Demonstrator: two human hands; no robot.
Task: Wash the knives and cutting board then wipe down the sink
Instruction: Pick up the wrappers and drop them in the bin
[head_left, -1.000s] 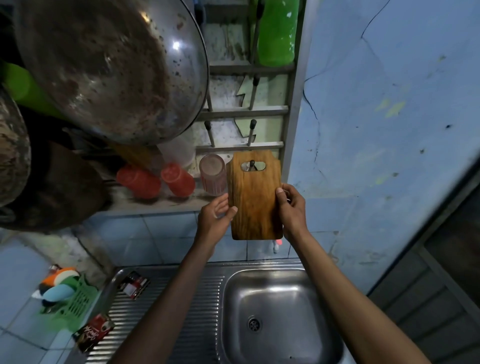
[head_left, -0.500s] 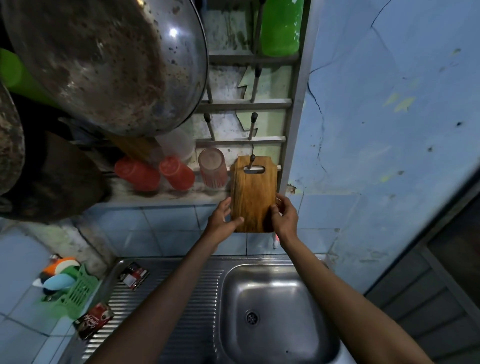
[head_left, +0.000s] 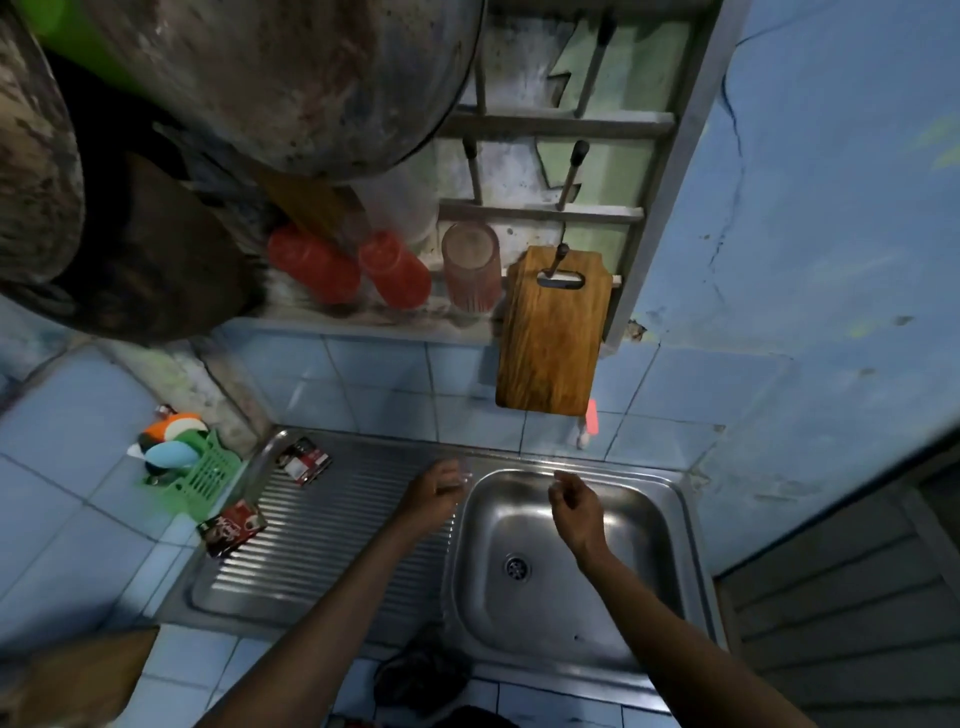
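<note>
The wooden cutting board (head_left: 553, 338) hangs by its handle slot from a peg of the wall rack (head_left: 545, 213), above the back edge of the steel sink (head_left: 670, 525). No hand touches it. My left hand (head_left: 434, 491) hovers over the ribbed drainboard (head_left: 322, 535) at the basin's left rim, fingers loosely bent and blurred. My right hand (head_left: 574, 506) hangs over the basin with fingers loosely curled, holding nothing. No knives are in view.
A large steel wok (head_left: 291, 78) hangs at the upper left. Red cups (head_left: 353, 270) and a pink glass (head_left: 470, 265) sit on the shelf. A green basket (head_left: 202, 467) with sponges and two sachets (head_left: 231, 525) lie left of the sink. A dark cloth (head_left: 421, 680) lies at the front edge.
Both hands let go of the cutting board, which now hangs on the peg, and dropped down to the sink. The view tilted downward.
</note>
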